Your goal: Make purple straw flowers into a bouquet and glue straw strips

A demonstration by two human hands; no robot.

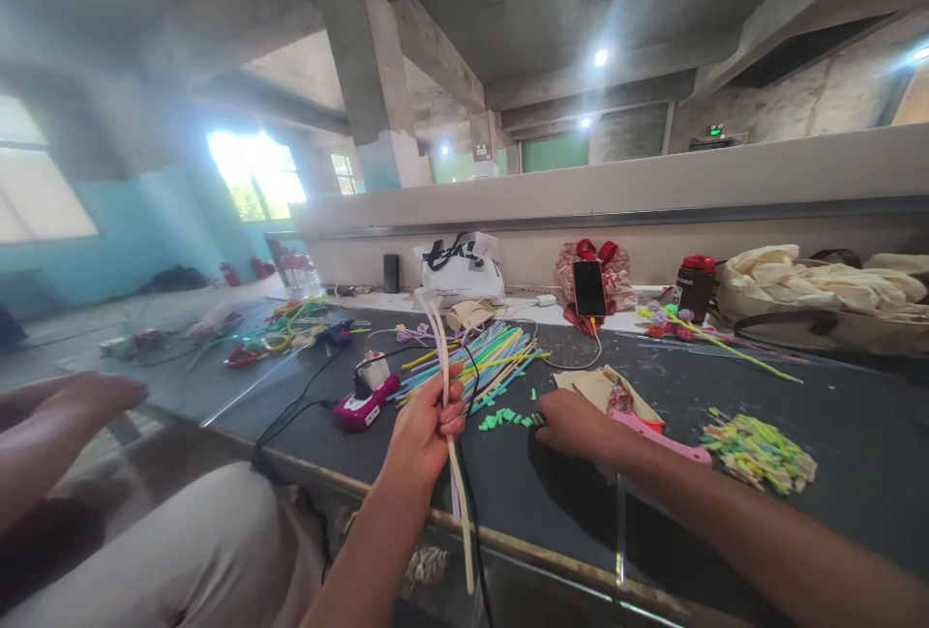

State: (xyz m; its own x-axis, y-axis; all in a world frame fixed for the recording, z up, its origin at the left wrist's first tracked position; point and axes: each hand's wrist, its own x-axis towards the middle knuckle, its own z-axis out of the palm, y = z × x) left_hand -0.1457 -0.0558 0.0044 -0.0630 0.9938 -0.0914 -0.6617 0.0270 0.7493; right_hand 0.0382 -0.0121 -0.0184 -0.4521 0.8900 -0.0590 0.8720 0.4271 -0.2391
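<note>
My left hand is closed around a few long pale strips near the table's front edge; their lower ends hang past the edge. To its right, my right hand is closed low over the dark table, beside small green cut pieces. A dark object shows at its fingertips, too small to name. Behind my left hand lies a pile of long colourful strips. A pink-handled tool rests by a beige cloth or paper, partly behind my right forearm. Further right is a heap of yellow and green cut pieces.
A magenta power strip with black cables sits left of my left hand. At the back are a white bag, a phone, a dark bottle and a cloth bag. Another person's arm is at the left.
</note>
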